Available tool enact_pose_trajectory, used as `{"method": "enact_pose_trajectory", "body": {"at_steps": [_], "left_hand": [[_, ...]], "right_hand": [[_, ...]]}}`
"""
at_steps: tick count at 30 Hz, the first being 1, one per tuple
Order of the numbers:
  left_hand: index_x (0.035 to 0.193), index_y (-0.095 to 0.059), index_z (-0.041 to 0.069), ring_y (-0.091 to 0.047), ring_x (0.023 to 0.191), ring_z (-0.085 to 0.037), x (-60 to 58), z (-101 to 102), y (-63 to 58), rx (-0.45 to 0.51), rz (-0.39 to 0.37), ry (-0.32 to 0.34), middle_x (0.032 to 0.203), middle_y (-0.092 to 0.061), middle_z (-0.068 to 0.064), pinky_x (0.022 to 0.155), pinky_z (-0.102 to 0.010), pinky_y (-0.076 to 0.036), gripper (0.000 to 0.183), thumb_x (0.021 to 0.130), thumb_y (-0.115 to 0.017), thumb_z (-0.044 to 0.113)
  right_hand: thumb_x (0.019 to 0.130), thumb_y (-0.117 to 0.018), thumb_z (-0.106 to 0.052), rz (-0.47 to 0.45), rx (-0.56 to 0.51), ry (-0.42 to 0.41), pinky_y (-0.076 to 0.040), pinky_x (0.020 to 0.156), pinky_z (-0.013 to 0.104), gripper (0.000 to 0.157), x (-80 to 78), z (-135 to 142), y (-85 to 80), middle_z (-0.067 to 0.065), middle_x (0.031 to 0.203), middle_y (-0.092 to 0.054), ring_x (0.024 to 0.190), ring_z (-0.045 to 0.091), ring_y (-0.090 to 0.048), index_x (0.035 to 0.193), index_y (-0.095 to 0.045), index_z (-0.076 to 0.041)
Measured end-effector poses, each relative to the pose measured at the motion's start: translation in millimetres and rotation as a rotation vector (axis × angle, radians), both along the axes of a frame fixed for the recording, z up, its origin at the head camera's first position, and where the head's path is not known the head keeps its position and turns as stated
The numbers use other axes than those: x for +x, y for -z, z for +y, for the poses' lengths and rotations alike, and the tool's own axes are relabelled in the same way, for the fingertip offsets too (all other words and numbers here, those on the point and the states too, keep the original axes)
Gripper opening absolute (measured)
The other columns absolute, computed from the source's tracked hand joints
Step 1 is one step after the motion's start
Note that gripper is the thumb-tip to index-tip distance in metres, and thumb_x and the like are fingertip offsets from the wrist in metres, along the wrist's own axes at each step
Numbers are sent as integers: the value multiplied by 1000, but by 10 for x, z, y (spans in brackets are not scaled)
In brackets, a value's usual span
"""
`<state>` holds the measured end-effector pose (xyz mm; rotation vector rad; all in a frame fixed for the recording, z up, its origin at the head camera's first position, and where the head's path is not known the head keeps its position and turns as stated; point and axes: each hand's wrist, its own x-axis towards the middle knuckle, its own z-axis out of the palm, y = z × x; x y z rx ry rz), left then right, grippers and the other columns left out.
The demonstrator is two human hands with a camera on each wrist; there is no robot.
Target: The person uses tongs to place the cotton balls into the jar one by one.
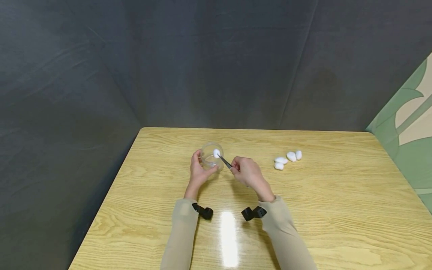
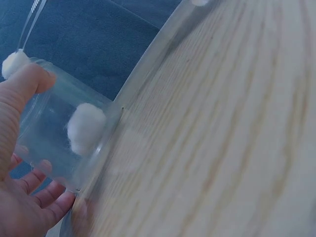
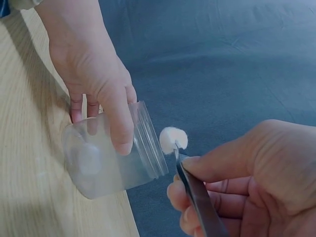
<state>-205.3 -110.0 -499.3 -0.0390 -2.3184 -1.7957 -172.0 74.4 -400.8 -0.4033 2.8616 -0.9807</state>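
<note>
A clear plastic jar stands on the wooden table with its mouth uncovered. My left hand grips its side, thumb on the near side and fingers round the other. Inside the jar, a cotton ball lies at the bottom. My right hand pinches dark metal tweezers between thumb and fingers. Held in the tweezers' tips is another cotton ball, just above the jar's rim in the right wrist view.
Several loose cotton balls lie on the table to the right of my right hand. A dark cloth hangs behind the table's far edge. At the right stands a panel with green leaf shapes.
</note>
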Motion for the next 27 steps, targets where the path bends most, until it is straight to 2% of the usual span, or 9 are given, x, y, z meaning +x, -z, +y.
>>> {"method": "enact_pose_trajectory", "body": {"at_steps": [16, 27], "left_hand": [[133, -36, 2, -43, 117, -37, -8, -6, 31, -35, 12, 3, 132, -42, -23, 96, -49, -40, 80, 66, -80, 6], [134, -35, 4, -42, 119, -35, -4, -3, 14, -32, -7, 0, 132, -42, -19, 96, -48, -40, 81, 67, -80, 7]], "right_hand": [[86, -65, -12, -35, -21, 48, -37, 51, 25, 9, -16, -25, 69, 2, 68, -55, 57, 15, -48, 83, -60, -4], [87, -64, -10, 1, -54, 68, -36, 49, 24, 9, -4, 19, 57, 2, 66, -53, 55, 14, -46, 84, -59, -2]]}}
